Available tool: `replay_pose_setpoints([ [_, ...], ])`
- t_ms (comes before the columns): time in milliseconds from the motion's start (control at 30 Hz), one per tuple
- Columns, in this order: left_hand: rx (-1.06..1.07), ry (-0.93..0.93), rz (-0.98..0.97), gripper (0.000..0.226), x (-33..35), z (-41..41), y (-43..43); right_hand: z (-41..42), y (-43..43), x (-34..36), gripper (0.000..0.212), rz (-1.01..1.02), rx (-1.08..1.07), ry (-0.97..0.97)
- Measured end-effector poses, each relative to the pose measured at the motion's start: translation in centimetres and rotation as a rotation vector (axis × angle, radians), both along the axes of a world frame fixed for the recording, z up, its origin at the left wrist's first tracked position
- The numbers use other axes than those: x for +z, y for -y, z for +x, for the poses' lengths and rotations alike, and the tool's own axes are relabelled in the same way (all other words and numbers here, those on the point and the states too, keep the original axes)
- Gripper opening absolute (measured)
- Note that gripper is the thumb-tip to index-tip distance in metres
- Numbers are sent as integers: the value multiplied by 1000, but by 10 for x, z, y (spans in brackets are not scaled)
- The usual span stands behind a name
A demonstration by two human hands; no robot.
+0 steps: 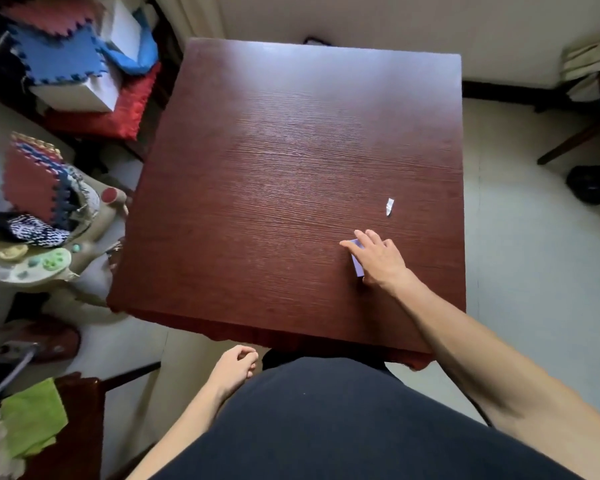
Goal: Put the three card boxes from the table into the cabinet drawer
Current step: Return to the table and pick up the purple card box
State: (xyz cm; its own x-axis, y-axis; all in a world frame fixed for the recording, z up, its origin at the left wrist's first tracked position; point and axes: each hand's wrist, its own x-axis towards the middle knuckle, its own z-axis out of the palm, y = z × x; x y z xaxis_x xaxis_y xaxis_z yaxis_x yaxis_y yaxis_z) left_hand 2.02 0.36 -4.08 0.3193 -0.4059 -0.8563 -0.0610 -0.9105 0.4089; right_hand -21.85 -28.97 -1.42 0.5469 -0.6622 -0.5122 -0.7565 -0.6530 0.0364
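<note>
Reaching across the dark red wood-grain table [274, 168], the right hand [378, 259] lies over a small pale lilac card box [356, 263] near the table's right front part, fingers [362, 237] spread over its top and thumb at its near end. A small white paper scrap [389, 206] lies just beyond. The left hand [236, 365] hangs below the table's near edge, fingers loosely curled, holding nothing.

Wooden table [274, 168] bears card box [356, 263], paper scrap [389, 206].
</note>
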Motion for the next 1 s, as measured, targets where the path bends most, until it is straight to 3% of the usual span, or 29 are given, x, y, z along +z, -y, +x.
replay_pose_setpoints([
  [233,21,27,55,13,-3,21,-15,5,6,-5,80,3,45,-22],
  [433,-38,32,67,13,-5,30,-16,3,-6,-1,82,65,-63,38],
  [567,-145,36,80,16,-7,38,-10,-16,-41,12,79,200,-405,206],
  [733,-353,29,71,16,-5,38,14,-64,-116,16,63,351,-1054,559],
  [1000,-802,15,121,17,-11,0,47,-136,-289,11,63,288,-1806,859],
])
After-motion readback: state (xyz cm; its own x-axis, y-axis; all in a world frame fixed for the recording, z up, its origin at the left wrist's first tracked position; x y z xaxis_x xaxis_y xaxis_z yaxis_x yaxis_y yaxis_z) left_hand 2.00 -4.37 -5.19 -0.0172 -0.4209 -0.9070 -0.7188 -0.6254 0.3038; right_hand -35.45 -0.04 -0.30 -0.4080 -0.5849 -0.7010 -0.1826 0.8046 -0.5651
